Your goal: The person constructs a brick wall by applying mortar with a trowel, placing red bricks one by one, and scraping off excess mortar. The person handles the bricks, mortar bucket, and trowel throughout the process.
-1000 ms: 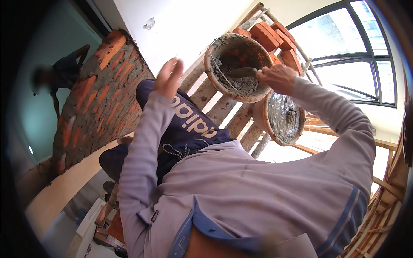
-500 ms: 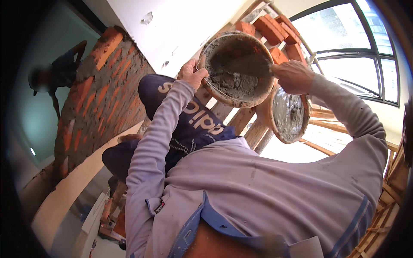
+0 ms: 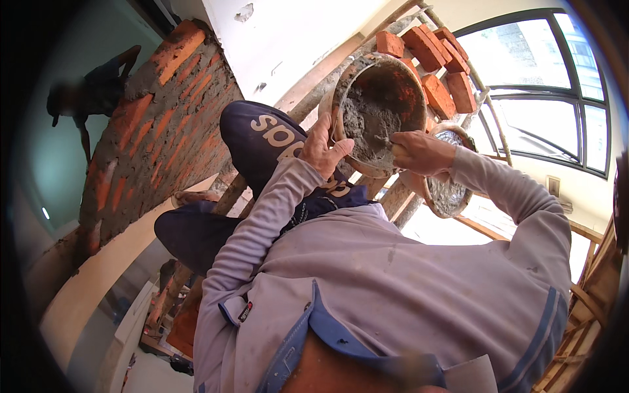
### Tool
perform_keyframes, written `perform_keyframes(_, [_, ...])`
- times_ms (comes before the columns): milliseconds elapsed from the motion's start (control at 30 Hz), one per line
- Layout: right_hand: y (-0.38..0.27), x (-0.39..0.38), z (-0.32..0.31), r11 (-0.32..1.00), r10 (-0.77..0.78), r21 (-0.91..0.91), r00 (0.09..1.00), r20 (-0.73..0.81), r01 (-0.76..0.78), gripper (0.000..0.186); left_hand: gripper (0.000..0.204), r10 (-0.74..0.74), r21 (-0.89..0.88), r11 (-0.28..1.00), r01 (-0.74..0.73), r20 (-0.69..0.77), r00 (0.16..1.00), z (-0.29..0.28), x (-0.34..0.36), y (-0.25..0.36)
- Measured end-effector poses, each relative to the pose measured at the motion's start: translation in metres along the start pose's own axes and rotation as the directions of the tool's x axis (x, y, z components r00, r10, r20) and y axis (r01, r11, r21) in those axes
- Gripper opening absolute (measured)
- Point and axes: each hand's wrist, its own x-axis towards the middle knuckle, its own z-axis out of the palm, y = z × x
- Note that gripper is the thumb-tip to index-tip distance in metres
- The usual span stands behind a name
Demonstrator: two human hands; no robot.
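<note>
A round bucket [image 3: 415, 78] of grey mortar [image 3: 367, 126] is tipped toward me on the scaffold planks. My left hand [image 3: 324, 147] grips its left rim, thumb toward the opening. My right hand [image 3: 419, 150] is closed on a trowel over the mortar at the right side of the opening; the blade is mostly hidden in the mix. A second bucket [image 3: 445, 200], with a wet, shiny inside, stands behind my right hand.
Orange bricks [image 3: 426, 52] are stacked behind the buckets. A mortar-smeared brick wall [image 3: 164, 144] runs at my left, with another person [image 3: 88, 98] beyond it. A white wall [image 3: 262, 39] rises ahead; a framed window [image 3: 521, 59] and timber framing [image 3: 590, 308] are at right.
My left hand came from raised in the air onto the bucket rim. The bucket now sits further right in view. My right hand with the trowel dipped lower into the mortar.
</note>
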Motion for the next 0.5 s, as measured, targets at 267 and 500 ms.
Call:
perform_keyframes(267, [-0.029, -0.035, 0.029, 0.63, 0.285, 0.733, 0.955, 0.086, -0.254, 0.015, 0.054, -0.067, -0.194, 0.979, 0.069, 0.015, 0.998, 0.018, -0.015, 0.008])
perform_keyframes(500, [-0.026, -0.053, 0.039, 0.418, 0.346, 0.884, 0.936, 0.059, -0.21, 0.025, 0.038, -0.125, -0.287, 0.952, 0.109, -0.036, 0.992, 0.009, -0.008, -0.008])
